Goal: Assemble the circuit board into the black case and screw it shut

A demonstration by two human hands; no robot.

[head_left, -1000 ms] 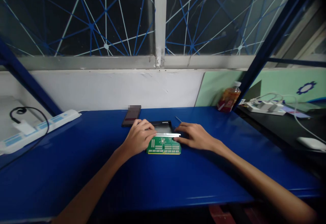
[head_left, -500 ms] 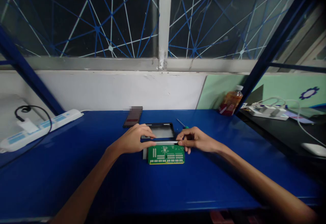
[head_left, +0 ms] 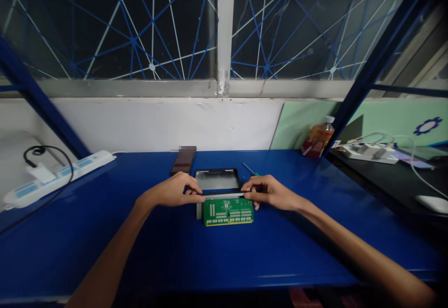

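Observation:
Between my hands is a thin pale strip with a dark upper edge (head_left: 224,195), seen edge-on; how deep it goes is hidden. My left hand (head_left: 177,190) pinches its left end between thumb and fingers. At the right end, my right hand (head_left: 268,191) grips it the same way, fingers curled behind. Just below the strip shows a green circuit board (head_left: 229,211) with white connectors along its near edge. I cannot tell whether board and strip are joined. A grey piece (head_left: 199,211) pokes out at the board's left. Behind lies a black-rimmed shallow housing (head_left: 217,180).
A screwdriver (head_left: 248,168) lies beyond my right hand. A dark phone (head_left: 184,159) is behind my left hand. White power strips lie at left (head_left: 59,177) and right (head_left: 371,153). A drink bottle (head_left: 318,137) stands by the rack post, and a white mouse (head_left: 432,204) sits far right.
My left hand has slid left along the strip to its left end, uncovering the housing's left side. My right hand stays at its end. The board has hardly moved.

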